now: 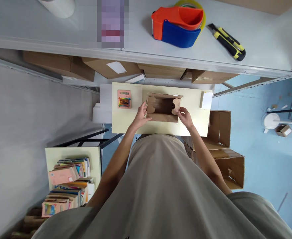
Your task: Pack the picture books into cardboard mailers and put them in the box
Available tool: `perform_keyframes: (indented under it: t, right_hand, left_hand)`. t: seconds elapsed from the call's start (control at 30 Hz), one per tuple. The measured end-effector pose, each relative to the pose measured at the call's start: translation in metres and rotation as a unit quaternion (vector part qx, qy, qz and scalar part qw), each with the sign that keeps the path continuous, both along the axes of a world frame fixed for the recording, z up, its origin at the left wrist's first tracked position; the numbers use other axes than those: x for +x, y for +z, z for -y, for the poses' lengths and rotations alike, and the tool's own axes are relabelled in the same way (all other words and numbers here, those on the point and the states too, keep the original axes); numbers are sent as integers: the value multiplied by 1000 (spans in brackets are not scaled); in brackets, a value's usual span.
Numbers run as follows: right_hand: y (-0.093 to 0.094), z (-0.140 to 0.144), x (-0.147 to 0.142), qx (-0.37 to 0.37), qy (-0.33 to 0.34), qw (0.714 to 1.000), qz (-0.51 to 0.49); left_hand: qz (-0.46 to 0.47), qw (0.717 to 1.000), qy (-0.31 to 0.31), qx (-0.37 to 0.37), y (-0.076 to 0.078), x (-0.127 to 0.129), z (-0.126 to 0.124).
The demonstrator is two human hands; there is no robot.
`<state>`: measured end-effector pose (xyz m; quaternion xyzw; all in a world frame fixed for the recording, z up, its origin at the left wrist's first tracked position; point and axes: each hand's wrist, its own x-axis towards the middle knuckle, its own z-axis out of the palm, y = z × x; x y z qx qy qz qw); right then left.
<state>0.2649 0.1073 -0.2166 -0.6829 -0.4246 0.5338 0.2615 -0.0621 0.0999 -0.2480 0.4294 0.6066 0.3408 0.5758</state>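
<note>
A small open cardboard box [162,117] stands on the pale yellow table, its inside dark and its short end flaps turned at the left and right. My left hand [141,117] grips its left end, thumb at the front corner and fingers along the side. At the right end, my right hand [185,117] has thumb and fingers closed on the flap and front corner. A pink book [124,99] with a colourful cover lies to the left of the box. Toward the table's right edge is a small white box or pad [206,100].
On the grey shelf [138,54] above lie an orange and blue tape dispenser [182,38] and a yellow-black utility knife [227,42]. Cardboard boxes [164,71] line the space beneath it. Stacked books [68,174] occupy a lower left table; open cartons [219,129] stand at right.
</note>
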Motion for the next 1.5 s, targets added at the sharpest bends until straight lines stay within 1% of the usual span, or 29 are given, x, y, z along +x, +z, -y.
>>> perform_keyframes:
  t: [0.1, 0.17, 0.23, 0.3, 0.37, 0.47, 0.53, 0.67, 0.73, 0.8, 0.93, 1.0, 1.07, 1.2, 1.3, 1.4, 1.43, 1.5]
  right_hand:
    - [-2, -6, -8, 8, 40, 996, 85]
    - [-1, -9, -19, 8, 63, 983, 173]
    - [-1, -10, -32, 3, 72, 967, 246]
    - [-1, -11, -41, 1, 71, 956, 284]
    - [-2, -10, -42, 17, 69, 957, 283]
    - [-6, -9, -24, 47, 63, 968, 237]
    - [-9, -6, -7, 47, 46, 977, 202]
    - [-17, -2, 16, 25, -28, 995, 97]
    - [-21, -1, 20, 14, -61, 997, 44]
    - [-24, -3, 22, 6, -81, 997, 16]
    - [-26, -11, 24, 5, -86, 996, 2]
    - [-24, -14, 27, 9, -73, 997, -5]
    - [-22, -15, 29, 14, -59, 998, -10]
    - [-14, -13, 30, 12, -28, 1000, 8]
    - [-5, -10, 30, 34, 1, 997, 69]
    - [7, -8, 28, 101, 3, 981, 163]
    - [12, -8, 27, 125, 1, 972, 198]
    - [25, -9, 21, 167, -1, 950, 265]
  left_hand:
    - [-45, 999, 8, 24, -4, 6, -2]
    - [-107, 994, 29, 25, 0, 15, -4]
    - [-176, 983, 48, 21, 7, 26, -7]
    - [-222, 973, 54, 27, 14, 34, -9]
    - [-234, 970, 53, 36, 19, 36, -11]
    - [-211, 976, 49, 32, 21, 30, -11]
    - [-178, 982, 60, 12, 19, 23, -12]
    - [-93, 987, 118, -56, 7, 10, -15]
    - [-57, 985, 140, -81, 1, 5, -17]
    - [-33, 983, 148, -100, -3, 3, -18]
    - [-8, 980, 157, -121, -5, 1, -21]
    - [2, 981, 158, -109, -3, 1, -23]
    - [-4, 986, 139, -92, 2, 3, -25]
    - [-62, 992, 85, -66, 13, 6, -25]
    - [-73, 993, 77, -46, 16, 5, -27]
    - [-46, 991, 113, -58, 11, 2, -34]
    - [-37, 990, 123, -63, 7, 1, -38]
    - [-29, 990, 124, -64, 0, 0, -47]
